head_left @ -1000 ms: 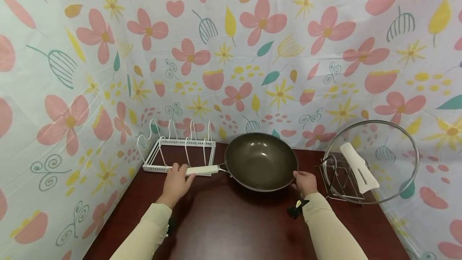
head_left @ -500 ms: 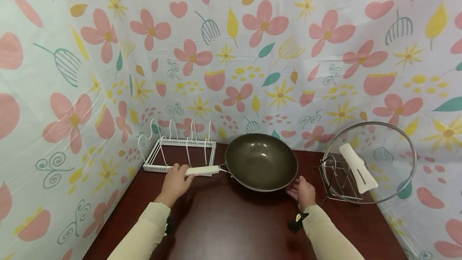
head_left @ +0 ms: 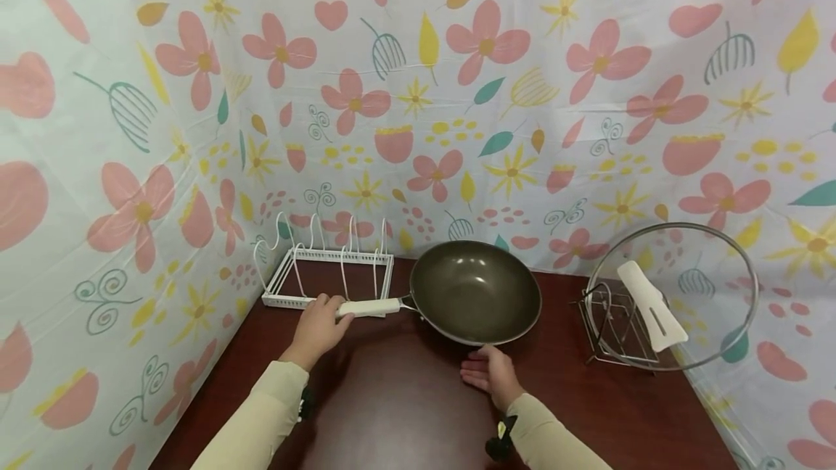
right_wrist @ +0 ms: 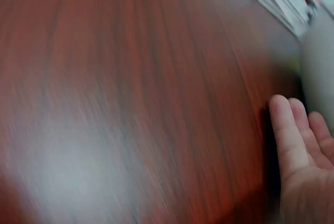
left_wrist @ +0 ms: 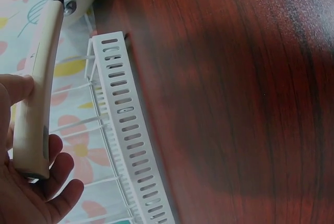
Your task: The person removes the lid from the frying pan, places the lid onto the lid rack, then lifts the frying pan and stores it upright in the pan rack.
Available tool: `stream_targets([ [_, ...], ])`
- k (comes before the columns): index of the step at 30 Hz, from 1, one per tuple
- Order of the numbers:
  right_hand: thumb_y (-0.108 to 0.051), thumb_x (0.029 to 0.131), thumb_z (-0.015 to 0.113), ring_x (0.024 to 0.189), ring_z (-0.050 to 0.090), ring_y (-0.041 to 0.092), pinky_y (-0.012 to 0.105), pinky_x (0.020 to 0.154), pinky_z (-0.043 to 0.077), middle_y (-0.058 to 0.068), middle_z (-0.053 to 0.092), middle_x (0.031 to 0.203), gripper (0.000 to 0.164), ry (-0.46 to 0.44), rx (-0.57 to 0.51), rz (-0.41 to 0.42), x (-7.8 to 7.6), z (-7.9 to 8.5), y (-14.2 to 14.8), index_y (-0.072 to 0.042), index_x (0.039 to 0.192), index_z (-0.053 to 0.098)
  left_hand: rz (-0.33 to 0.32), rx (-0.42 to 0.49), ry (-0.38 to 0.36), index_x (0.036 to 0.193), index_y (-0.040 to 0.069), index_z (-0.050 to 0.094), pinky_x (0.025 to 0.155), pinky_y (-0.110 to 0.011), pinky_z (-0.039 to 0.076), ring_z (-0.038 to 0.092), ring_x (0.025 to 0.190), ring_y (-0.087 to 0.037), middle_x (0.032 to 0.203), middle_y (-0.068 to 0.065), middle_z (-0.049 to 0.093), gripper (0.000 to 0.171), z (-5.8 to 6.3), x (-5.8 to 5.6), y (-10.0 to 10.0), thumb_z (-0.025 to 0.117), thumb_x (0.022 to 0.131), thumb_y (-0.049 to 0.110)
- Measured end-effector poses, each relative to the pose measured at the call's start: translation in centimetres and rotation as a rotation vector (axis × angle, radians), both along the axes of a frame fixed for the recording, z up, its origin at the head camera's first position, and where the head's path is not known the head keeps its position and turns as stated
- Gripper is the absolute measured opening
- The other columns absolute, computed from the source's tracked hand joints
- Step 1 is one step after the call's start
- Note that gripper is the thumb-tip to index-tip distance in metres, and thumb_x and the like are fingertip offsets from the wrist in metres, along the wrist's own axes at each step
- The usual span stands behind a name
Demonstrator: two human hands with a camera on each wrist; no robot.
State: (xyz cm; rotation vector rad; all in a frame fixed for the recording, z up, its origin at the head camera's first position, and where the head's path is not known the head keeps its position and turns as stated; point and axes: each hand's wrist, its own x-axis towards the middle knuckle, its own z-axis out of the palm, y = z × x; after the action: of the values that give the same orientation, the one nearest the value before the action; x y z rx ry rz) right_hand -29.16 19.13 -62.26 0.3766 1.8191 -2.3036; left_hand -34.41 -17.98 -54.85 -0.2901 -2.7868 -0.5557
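Note:
A dark wok (head_left: 475, 292) with a cream handle (head_left: 372, 307) is tilted so its inside faces the head camera. My left hand (head_left: 318, 330) holds the handle near its end; in the left wrist view the thumb lies on one side of the handle (left_wrist: 37, 88) and curled fingers on the other. Below the wok's near rim is my right hand (head_left: 495, 376), fingers extended, holding nothing. The right wrist view has those straight fingers (right_wrist: 288, 130) close beside the wok's pale outer side (right_wrist: 321, 72).
Behind the left hand stands a white wire rack (head_left: 281, 302) with upright loops. At right, a small metal rack (head_left: 604, 325) bears a glass lid (head_left: 705, 296) and a white spatula (head_left: 653, 308). Floral sheets (head_left: 418, 93) line the table's (head_left: 405, 412) back and sides.
My right hand has let go of the wok's right rim and moved left, below its near edge. My left hand stays on the handle, and the wok has hardly moved.

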Motion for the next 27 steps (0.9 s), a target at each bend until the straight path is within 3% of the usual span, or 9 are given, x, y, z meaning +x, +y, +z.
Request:
stream_targets([
  [5,-0.023,0.103,0.035,0.111,0.065,0.042,0.046,0.092,0.054,0.036,0.061,0.122,0.058,0.022,-0.081,0.23,0.2,0.5,-3.6,0.025,0.136,0.036,-0.013,-0.01,-0.013,0.121,0.003,0.066,0.084,-0.051,0.046,0.055,0.087,-0.033,0.098,-0.014,0.059,0.038,0.5,0.2,0.1,0.069,0.096,0.032],
  [9,-0.027,0.107,0.036,0.129,0.052,0.048,0.047,0.102,0.048,0.038,0.053,0.135,0.062,0.056,-0.159,0.312,-0.4,1.0,-6.4,0.023,0.143,0.029,-0.017,-0.014,0.001,0.119,0.003,0.067,0.083,-0.051,0.046,0.056,0.085,-0.033,0.095,-0.013,0.059,0.037,0.7,0.3,0.1,0.07,0.095,0.03],
  [18,-0.036,0.105,0.051,0.131,0.051,0.048,0.045,0.1,0.05,0.037,0.052,0.137,0.073,0.024,-0.224,0.252,-3.0,2.1,-10.6,0.02,0.146,0.028,-0.041,-0.033,-0.027,0.122,0.003,0.066,0.078,-0.05,0.048,0.057,0.085,-0.031,0.096,-0.013,0.06,0.034,0.6,0.3,0.2,0.068,0.097,0.028],
  [27,-0.029,0.109,0.047,0.137,0.045,0.042,0.045,0.11,0.041,0.031,0.047,0.139,0.068,-0.033,-0.482,0.138,-4.9,3.6,-14.1,0.016,0.151,0.02,-0.017,-0.044,-0.071,0.124,0.004,0.064,0.083,-0.05,0.048,0.058,0.091,-0.032,0.102,-0.013,0.06,0.033,0.4,0.0,0.3,0.064,0.1,0.027],
])
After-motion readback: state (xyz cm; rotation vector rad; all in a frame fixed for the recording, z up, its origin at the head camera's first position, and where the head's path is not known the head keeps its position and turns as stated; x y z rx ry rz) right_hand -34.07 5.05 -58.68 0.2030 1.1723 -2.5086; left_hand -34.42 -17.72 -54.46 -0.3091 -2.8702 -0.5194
